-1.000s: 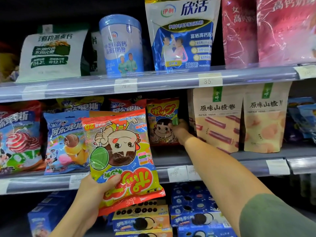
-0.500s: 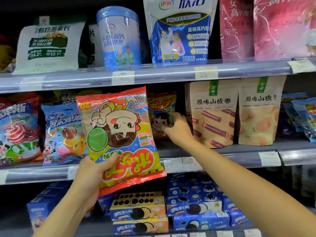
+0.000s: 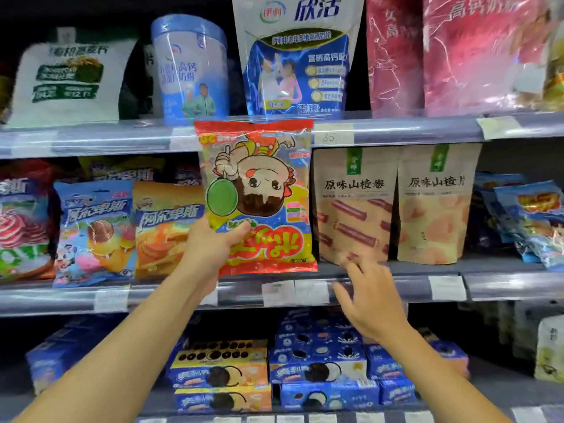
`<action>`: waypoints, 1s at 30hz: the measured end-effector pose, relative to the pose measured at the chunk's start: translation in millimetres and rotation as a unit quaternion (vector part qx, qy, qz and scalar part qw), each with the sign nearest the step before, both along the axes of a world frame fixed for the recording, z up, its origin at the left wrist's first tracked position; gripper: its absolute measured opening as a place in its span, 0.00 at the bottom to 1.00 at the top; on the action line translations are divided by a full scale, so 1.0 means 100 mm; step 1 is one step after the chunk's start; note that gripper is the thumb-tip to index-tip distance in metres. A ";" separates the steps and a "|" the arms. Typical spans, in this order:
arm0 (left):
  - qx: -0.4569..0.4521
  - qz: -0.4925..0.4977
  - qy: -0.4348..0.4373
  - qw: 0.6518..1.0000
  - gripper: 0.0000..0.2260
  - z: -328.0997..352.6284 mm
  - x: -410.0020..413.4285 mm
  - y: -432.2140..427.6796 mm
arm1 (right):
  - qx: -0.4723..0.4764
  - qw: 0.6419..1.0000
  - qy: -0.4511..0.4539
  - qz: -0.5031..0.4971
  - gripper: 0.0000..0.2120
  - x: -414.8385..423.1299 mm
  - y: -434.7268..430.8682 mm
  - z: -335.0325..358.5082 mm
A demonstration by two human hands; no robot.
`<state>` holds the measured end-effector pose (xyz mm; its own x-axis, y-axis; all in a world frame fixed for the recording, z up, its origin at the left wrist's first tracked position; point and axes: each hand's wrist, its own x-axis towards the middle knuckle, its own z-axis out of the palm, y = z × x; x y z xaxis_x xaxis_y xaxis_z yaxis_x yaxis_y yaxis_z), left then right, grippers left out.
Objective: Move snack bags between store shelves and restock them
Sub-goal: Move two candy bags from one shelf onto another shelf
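Note:
My left hand grips the lower left of a red and yellow cartoon candy bag, held upside down in front of the middle shelf. The bag covers the slot between the orange candy bag and the beige hawthorn roll pouch. My right hand hovers in front of the shelf's edge, below and to the right of the held bag, fingers spread and holding nothing. Whatever stands behind the held bag is hidden.
The top shelf carries milk powder: a blue tin, a blue pouch and red bags. Blue cookie boxes fill the bottom shelf. More candy bags stand at the left, a second beige pouch at the right.
My left hand has carried the cartoon bag up and to the right, into the slot on the middle shelf. My right hand has let go of the shelved bag and drawn back toward me.

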<state>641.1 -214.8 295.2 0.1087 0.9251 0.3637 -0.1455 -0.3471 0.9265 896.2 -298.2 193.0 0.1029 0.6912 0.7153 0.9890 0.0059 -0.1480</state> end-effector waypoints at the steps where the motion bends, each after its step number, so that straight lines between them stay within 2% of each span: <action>1: 0.001 0.009 0.005 1.000 0.14 0.00 0.06 0.03 | 0.002 1.000 0.004 0.001 0.24 0.00 0.00 -0.01; 4: 0.012 0.038 0.016 0.999 0.11 -0.04 0.18 0.07 | 0.006 1.000 0.014 0.011 0.25 0.02 0.00 -0.04; 13: -0.039 0.107 0.000 0.993 0.08 -0.33 0.27 0.10 | 0.006 0.999 0.019 0.038 0.19 0.06 0.01 -0.09; 24: -0.062 0.099 -0.016 0.993 0.15 -0.11 0.55 0.59 | -0.007 0.999 0.020 0.027 0.20 0.06 0.01 -0.12; 26: -0.067 0.107 -0.005 0.992 0.16 -0.10 0.59 0.74 | -0.005 1.000 0.018 0.023 0.20 0.06 0.02 -0.13; 30: -0.104 0.128 0.045 0.985 0.24 -0.11 0.67 1.04 | 0.005 1.000 0.014 0.020 0.21 0.06 0.02 -0.15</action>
<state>708.0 -110.7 284.0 -0.1153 0.9800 0.1621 0.0084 -0.1622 0.9867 901.7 -295.8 177.7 0.0953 0.6882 0.7192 0.9836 0.0461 -0.1745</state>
